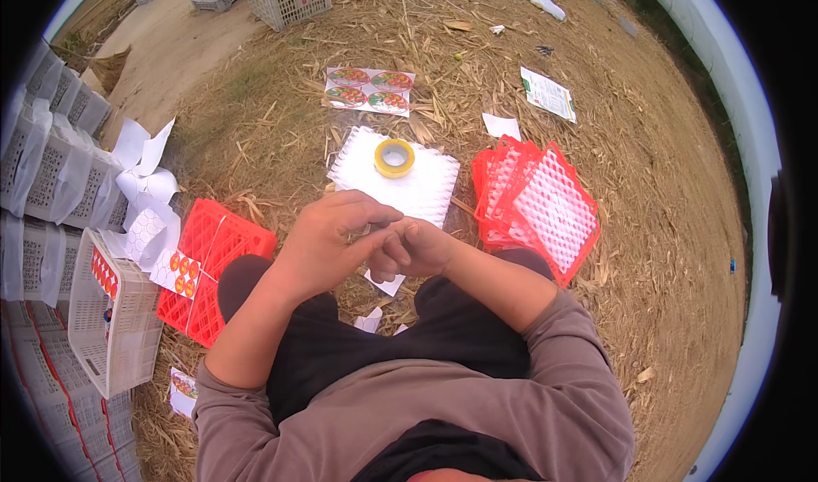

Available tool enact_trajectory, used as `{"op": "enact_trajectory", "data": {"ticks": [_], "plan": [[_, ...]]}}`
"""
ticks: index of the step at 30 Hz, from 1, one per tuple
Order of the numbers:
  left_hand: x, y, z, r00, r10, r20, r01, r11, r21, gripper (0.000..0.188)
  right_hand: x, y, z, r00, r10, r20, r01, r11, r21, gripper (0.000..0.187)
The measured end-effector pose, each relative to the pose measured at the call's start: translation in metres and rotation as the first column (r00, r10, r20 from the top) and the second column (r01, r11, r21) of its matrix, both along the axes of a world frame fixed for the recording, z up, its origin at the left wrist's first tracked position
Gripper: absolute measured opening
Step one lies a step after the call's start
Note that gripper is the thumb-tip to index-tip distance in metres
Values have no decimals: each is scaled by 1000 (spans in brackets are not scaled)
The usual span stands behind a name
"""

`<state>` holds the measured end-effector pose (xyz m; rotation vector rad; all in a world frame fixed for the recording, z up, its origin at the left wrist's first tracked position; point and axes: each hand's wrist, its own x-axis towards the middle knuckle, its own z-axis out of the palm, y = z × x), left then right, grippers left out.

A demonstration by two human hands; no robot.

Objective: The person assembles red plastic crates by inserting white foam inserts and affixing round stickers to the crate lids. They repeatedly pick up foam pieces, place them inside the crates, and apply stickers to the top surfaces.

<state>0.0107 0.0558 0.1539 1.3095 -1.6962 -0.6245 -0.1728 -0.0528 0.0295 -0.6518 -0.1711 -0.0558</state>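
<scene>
My left hand and my right hand meet in front of my lap, their fingertips touching. Both have curled, closed fingers; anything small pinched between them is hidden. Just beyond lies a stack of white bumpy foam sheets, partly covered by my hands. On it rests a roll of yellow tape, apart from my fingers. Right of the foam, several red plastic net trays with white mesh sheets lie fanned out. More red slatted plastic pieces are stacked beside my left knee.
A sheet of oval fruit stickers lies beyond the foam on straw-covered ground. At left stand stacked pale crates, an open white crate and loose white paper. A fruit-filled crate sits far off; a printed bag lies right.
</scene>
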Motion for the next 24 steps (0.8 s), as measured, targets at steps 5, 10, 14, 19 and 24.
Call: {"op": "enact_trajectory", "data": {"ticks": [5,10,14,19,24], "plan": [[-30,-19,-20,1000,10,17,-9,998,-56,21,-22,-3,-16,997,-52,-49,55,997,46,58],[-39,-37,-49,988,-30,152,48,993,-111,21,-40,-2,-40,981,-123,-149,133,989,60,57],[-47,-52,-66,976,38,216,9,977,-211,22,-46,-4,-47,933,-230,-275,261,962,81,55],[-48,-69,-79,979,23,202,30,966,-258,21,-46,-10,-50,899,-280,-336,319,945,68,56],[-43,-67,-92,999,22,48,-17,996,-86,16,-52,-17,-55,883,-286,-372,343,934,95,53]]}}
